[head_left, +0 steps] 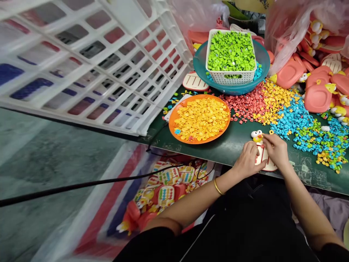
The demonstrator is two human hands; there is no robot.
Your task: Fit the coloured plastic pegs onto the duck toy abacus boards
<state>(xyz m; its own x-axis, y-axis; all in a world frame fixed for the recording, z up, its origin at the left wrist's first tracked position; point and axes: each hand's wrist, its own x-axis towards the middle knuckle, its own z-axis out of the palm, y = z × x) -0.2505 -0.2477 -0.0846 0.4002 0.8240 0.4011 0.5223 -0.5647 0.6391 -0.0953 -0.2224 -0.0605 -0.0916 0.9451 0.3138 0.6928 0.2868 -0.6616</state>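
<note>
At the table's front edge, my left hand (247, 158) is closed on a plastic duck-head toy (264, 154) with a cream, red-striped body panel. The toy's head has bulging white eyes and an orange beak, and it points away from me. My right hand (277, 150) is on the toy's right side, thumb and forefinger pinched together beside the beak. Whatever sits between those fingertips is too small to make out. Just beyond both hands lie loose blue pieces (289, 118), with yellow pieces (282, 94) and red pieces (249, 105) behind them.
An orange plate (172, 128) of yellow pieces sits left of my hands. Behind it, a white basket (231, 77) of green pieces rests in a blue bowl (200, 63). A white crate (128, 120) stands left. Pink toy bodies (317, 96) pile up right. A black cable (89, 185) crosses below.
</note>
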